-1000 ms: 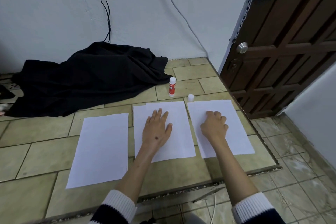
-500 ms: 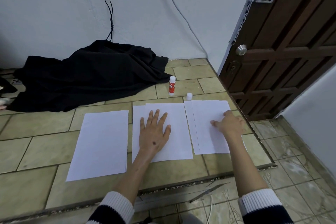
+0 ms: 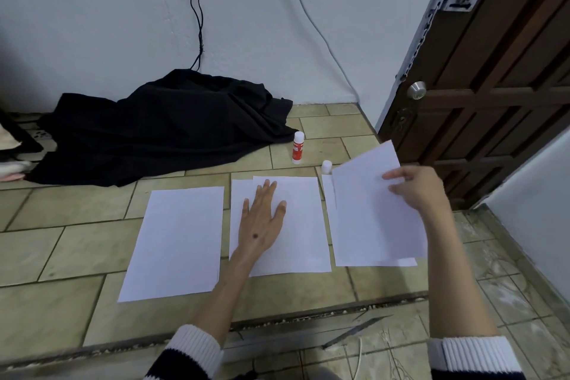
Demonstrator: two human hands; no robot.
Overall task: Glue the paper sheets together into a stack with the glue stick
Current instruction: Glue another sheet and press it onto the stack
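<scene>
White paper lies in three places on the tiled floor. A single sheet [image 3: 175, 241] rests at the left. My left hand [image 3: 262, 222] lies flat, fingers spread, on the middle sheets [image 3: 305, 225], which overlap slightly askew. My right hand [image 3: 416, 188] pinches the far right edge of a sheet [image 3: 367, 213] and holds that side lifted above the right pile [image 3: 328, 194]. Beyond the middle sheets stands the red-and-white glue stick [image 3: 298, 147], upright and uncapped, with its white cap [image 3: 326, 167] a little to the right.
A heap of black cloth [image 3: 160, 126] covers the floor at the back left, against the white wall. A brown wooden door [image 3: 493, 86] stands at the right. The tiled platform ends in a step edge [image 3: 277, 324] near me, with a lower floor beyond it.
My right hand slid from the middle of the right pile to its right edge and lifted the top sheet. My left hand stayed flat on the middle sheets.
</scene>
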